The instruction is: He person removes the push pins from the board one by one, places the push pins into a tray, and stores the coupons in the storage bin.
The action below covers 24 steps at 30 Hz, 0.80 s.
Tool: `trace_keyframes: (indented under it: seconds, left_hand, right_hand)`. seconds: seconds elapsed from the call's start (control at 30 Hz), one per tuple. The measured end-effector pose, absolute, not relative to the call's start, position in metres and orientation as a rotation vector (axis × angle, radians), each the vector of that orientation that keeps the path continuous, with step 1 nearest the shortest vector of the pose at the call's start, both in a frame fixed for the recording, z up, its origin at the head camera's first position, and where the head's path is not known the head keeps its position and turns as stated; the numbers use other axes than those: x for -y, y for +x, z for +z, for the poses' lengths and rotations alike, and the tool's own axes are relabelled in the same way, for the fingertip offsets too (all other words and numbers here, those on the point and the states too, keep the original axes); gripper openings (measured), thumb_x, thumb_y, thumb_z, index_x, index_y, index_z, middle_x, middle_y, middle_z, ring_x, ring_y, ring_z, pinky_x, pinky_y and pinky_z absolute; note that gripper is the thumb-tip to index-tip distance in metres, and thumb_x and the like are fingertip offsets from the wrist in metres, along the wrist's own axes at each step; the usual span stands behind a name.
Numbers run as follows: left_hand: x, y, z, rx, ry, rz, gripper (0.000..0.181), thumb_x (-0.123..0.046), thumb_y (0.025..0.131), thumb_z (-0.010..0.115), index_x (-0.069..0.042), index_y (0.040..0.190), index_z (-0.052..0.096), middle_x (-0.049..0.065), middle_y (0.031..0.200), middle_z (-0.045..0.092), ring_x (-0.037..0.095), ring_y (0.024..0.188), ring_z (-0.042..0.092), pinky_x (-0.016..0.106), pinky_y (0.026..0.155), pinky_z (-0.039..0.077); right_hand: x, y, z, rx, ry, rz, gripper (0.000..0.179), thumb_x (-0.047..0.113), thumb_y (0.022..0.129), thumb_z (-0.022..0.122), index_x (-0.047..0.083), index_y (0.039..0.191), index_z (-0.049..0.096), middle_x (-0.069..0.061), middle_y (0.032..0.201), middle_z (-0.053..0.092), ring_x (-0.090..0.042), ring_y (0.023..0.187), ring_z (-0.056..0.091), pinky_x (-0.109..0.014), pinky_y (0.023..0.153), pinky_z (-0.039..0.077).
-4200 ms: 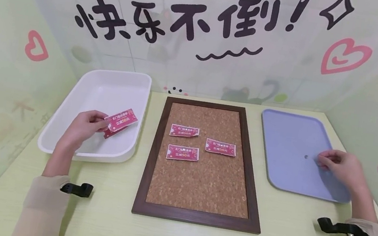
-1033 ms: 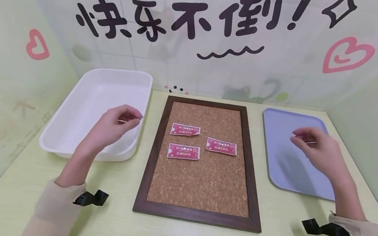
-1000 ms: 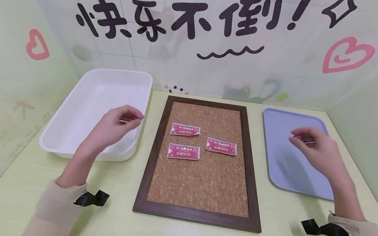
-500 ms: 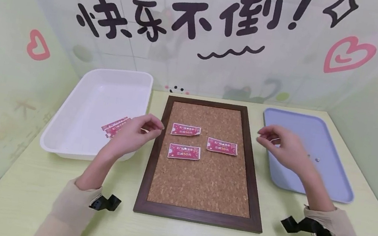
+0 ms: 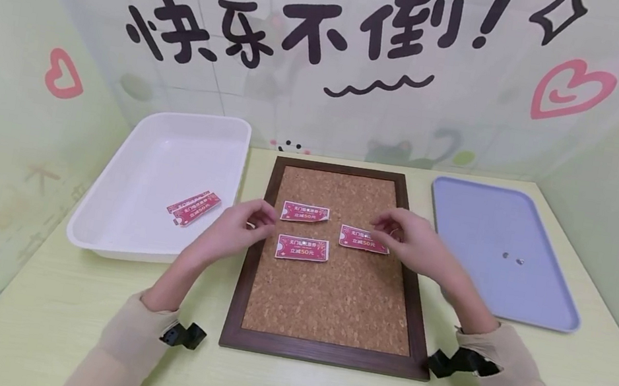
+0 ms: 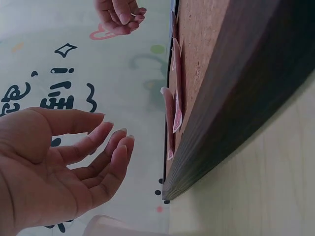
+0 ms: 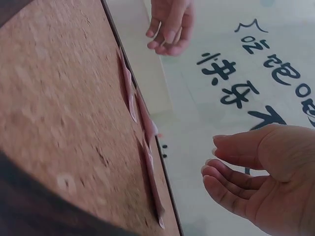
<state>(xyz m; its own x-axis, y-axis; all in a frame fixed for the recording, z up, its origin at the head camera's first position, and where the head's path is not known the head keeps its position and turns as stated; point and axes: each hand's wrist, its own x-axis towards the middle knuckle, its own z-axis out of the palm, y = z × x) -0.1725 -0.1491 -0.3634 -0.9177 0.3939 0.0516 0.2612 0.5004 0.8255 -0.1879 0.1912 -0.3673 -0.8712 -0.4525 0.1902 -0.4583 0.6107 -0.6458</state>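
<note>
A cork board in a dark wooden frame lies on the table. Three pink paper coupons are on it: an upper left coupon, a lower left coupon and a right coupon. Over the frame's left side hovers my left hand, its fingers loosely bent around nothing. My right hand is above the board's right side and partly covers the right coupon. Both wrist views show the left palm and the right hand holding nothing, apart from the board.
To the left stands a white plastic tub with overlapping pink coupons inside. A blue-grey tray on the right carries small pins. A printed wall closes off the back of the table.
Both hands have moved inward from the tub and the tray to above the board. The coupon my left hand pinched 4.2 s ago is out of it; coupons lie in the tub.
</note>
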Motion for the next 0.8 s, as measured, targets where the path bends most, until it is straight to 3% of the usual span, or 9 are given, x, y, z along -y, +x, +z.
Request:
trace_keyframes:
  seconds: [0.2, 0.6, 0.8]
  left_hand:
    - [0.146, -0.175, -0.371, -2.54, 0.553, 1.347, 0.021, -0.001, 0.097, 0.062, 0.008, 0.116, 0.061, 0.015, 0.105, 0.065, 0.028, 0.098, 0.062, 0.04, 0.089, 0.053]
    - [0.142, -0.177, -0.383, -2.531, 0.525, 1.289, 0.024, -0.003, 0.097, 0.063, 0.008, 0.119, 0.061, 0.016, 0.106, 0.064, 0.027, 0.096, 0.062, 0.038, 0.085, 0.054]
    - [0.142, -0.179, -0.387, -2.517, 0.519, 1.287, 0.03, -0.004, 0.098, 0.061, 0.01, 0.124, 0.058, 0.02, 0.115, 0.062, 0.03, 0.103, 0.061, 0.041, 0.09, 0.053]
  right_hand:
    - [-0.167, -0.188, -0.369, 2.808, 0.872, 1.151, 0.018, 0.006, 0.095, 0.07, -0.003, 0.11, 0.068, -0.008, 0.097, 0.068, -0.021, 0.089, 0.064, -0.038, 0.079, 0.055]
    - [-0.132, -0.197, -0.371, 2.811, 1.002, 1.127, 0.014, 0.008, 0.094, 0.072, -0.001, 0.105, 0.07, -0.002, 0.092, 0.069, -0.015, 0.084, 0.064, -0.032, 0.074, 0.054]
    - [-0.118, -0.204, -0.375, 2.851, 1.081, 1.206, 0.012, 0.007, 0.094, 0.07, 0.0, 0.104, 0.07, -0.002, 0.091, 0.069, -0.015, 0.084, 0.065, -0.03, 0.075, 0.055]
